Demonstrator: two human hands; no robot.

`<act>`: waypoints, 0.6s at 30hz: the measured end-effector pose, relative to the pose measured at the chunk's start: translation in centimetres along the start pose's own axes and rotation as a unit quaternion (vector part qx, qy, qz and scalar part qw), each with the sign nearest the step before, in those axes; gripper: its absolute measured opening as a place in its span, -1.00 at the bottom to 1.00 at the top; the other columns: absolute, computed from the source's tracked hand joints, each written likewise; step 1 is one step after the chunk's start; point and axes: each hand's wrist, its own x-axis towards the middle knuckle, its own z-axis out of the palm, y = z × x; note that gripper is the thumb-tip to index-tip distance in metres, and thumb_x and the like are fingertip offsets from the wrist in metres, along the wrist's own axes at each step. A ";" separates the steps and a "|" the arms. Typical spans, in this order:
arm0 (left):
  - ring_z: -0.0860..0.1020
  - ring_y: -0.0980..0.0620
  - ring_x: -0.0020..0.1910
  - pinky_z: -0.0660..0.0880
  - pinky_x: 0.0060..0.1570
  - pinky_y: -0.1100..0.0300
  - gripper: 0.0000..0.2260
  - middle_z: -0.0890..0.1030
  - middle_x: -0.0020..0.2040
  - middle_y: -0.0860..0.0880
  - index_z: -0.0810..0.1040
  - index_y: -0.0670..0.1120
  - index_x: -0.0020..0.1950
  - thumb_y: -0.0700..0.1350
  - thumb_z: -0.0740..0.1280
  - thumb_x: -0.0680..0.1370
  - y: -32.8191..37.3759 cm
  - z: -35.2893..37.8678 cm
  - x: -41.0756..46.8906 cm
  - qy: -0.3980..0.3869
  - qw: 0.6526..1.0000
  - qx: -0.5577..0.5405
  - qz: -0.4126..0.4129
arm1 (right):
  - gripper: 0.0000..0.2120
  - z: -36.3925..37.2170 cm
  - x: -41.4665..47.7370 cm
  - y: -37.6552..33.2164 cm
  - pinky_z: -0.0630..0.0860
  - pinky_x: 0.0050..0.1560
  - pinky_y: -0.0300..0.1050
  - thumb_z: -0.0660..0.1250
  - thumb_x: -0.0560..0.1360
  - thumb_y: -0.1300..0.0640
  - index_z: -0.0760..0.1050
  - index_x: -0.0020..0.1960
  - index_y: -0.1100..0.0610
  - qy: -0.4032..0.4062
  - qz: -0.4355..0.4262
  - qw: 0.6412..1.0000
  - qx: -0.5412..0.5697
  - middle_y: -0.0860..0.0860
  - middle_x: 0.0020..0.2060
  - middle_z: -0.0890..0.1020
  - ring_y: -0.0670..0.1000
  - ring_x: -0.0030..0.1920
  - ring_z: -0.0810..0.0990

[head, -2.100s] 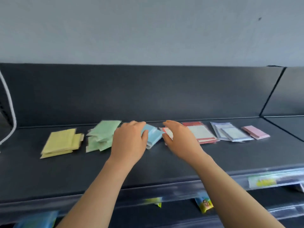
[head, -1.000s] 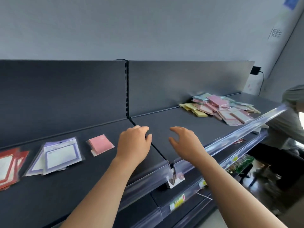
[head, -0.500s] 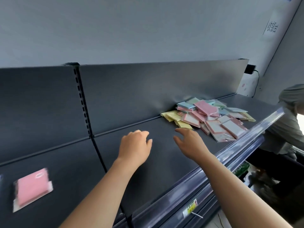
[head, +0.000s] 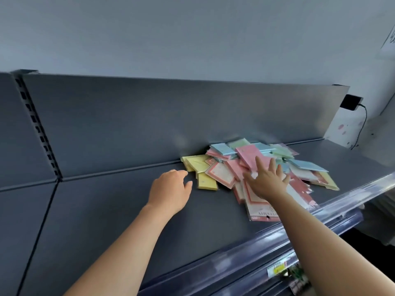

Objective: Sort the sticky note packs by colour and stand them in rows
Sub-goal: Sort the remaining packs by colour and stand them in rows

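— While the right hand (head: 265, 182) is over the pile of sticky note packs (head: 222, 174) at the far right of the shelf (head: 128, 221), fingers (head: 259, 164) spread wide, which pack should it take?
— I'd pinch the pink pack (head: 249, 153) on top by its edge; pulling lower ones would likely spill the heap.
— And the left hand (head: 171, 189)?
— Loosely curled, holding nothing, just beside the yellow packs (head: 196, 163).
— Obstacles?
— Packs overlap, and some lie close to the price rail (head: 235, 254) at the near edge.
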 end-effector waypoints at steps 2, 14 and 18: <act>0.52 -0.04 0.12 0.49 0.08 0.05 -0.69 0.56 0.12 0.00 0.51 -0.05 0.30 0.03 0.19 0.63 1.1 0.8 0.3 -0.002 1.000 0.003 -0.013 | -0.35 0.4 1.1 0.8 -0.13 0.43 0.36 -0.04 0.52 -0.37 -0.08 0.53 -0.19 -0.025 0.005 1.000 0.006 0.10 0.56 -0.12 0.24 0.54 -0.09; 0.49 -0.04 0.20 0.45 0.12 0.10 -0.59 0.50 0.25 -0.03 0.44 -0.05 0.41 0.07 0.24 0.60 2.6 2.7 0.8 0.008 0.993 -0.073 -0.088 | -0.59 2.5 -0.3 -2.9 0.07 0.44 0.15 -0.01 0.63 -0.09 0.21 0.46 -0.22 -0.012 -0.171 0.981 0.092 0.07 0.50 0.16 0.26 0.44 0.15; 0.48 -0.04 0.27 0.44 0.18 0.10 -0.43 0.46 0.32 -0.05 0.41 -0.06 0.42 0.23 0.31 0.51 2.6 2.4 0.0 -0.021 0.991 -0.102 -0.082 | -0.61 2.7 -1.3 -5.4 0.02 0.49 0.08 0.01 0.64 0.03 0.35 0.44 -0.09 -0.043 -0.194 0.963 0.182 0.06 0.48 0.22 0.21 0.47 0.13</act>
